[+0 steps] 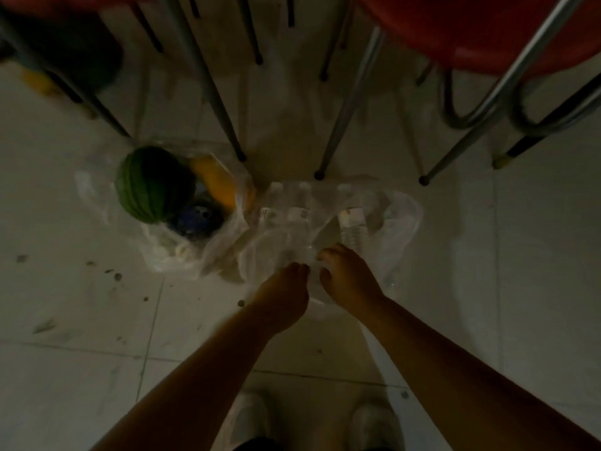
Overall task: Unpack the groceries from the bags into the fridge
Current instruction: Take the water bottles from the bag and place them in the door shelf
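Where light is poor and the view blurred, detail limited. Two clear plastic bags on the tiled floor (pixel 81 320), just in front of metal chair legs (pixel 208 86). Near bag (pixel 400 229), directly ahead: several clear water bottles (pixel 294 209) lying inside, white labels visible. Far bag (pixel 169 255), to the left and touching the first: striped green watermelon (pixel 151 185), yellow-orange item (pixel 216 183) beside it, dark blue object (pixel 198 219) below; identity of the last two not determinable. Left hand (pixel 286 294) and right hand (pixel 348 275) close together at the near edge of the bottle bag, fingers curled onto the plastic; whether actually pinching film, cannot tell. White shoes (pixel 374 421) at bottom edge. Red chair seat (pixel 481 30) above right.
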